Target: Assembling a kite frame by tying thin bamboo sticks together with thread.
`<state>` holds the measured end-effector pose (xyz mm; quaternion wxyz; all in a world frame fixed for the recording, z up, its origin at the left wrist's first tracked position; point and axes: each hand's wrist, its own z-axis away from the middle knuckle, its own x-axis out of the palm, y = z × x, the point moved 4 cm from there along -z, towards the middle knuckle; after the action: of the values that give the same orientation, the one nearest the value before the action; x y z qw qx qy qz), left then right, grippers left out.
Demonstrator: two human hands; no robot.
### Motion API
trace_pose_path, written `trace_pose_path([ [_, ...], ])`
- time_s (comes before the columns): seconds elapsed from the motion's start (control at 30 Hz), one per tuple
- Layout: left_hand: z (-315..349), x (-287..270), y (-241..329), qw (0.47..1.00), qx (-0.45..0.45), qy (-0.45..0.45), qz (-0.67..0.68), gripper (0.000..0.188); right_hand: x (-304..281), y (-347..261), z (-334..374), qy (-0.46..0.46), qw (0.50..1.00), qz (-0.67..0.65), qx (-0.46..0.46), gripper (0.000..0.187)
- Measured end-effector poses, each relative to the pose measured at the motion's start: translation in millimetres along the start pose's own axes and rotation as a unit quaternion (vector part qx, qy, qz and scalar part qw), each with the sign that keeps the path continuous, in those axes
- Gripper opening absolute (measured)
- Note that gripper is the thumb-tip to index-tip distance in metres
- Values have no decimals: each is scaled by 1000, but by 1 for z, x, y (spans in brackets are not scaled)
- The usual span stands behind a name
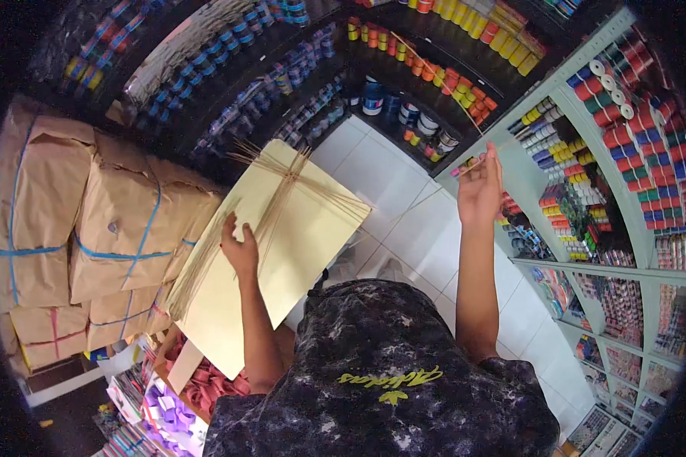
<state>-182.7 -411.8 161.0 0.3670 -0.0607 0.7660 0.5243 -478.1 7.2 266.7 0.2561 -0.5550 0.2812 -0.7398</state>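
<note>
A pale yellow board (pixel 324 247) lies at a slant left of my body. Several thin tan strands (pixel 288 181) cross on it in a bundle, with loose ends past its far edge. My left hand (pixel 240 245) is over the board's left side, thumb and fingers apart, close to strands running lengthwise. Raised at the right, my right hand (pixel 482 186) has its fingers bent together on a thin tan strand (pixel 474 164). One faint length trails from near that hand toward the board; another thin line slants up toward the back shelf.
Brown paper parcels (pixel 122 206) tied with blue string are stacked at left. Below them, a box holds red ribbon pieces (pixel 206 377) beside purple ones (pixel 168 411). Dark shelves of tins (pixel 427 72) stand at the back, grey thread shelves (pixel 625 273) at right. White tiles (pixel 389 164) cover the floor.
</note>
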Motion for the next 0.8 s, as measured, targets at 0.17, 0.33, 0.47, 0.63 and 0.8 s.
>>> trace_pose_path([
  [0.17,-19,-37,-76,997,0,68,-29,49,1,70,-6,-34,994,41,99,34],
  [0.33,-31,-45,-91,982,-13,20,-188,50,16,154,19,-7,972,116,203,30],
  [0.47,-34,-51,-131,974,70,-38,-211,48,29,228,46,-46,943,154,290,33],
  [0.63,-30,-40,-134,985,-7,-79,-156,28,31,293,66,-50,910,218,349,29],
  [0.8,-28,-41,-118,989,-39,-90,-109,23,32,335,83,-71,892,260,362,34],
])
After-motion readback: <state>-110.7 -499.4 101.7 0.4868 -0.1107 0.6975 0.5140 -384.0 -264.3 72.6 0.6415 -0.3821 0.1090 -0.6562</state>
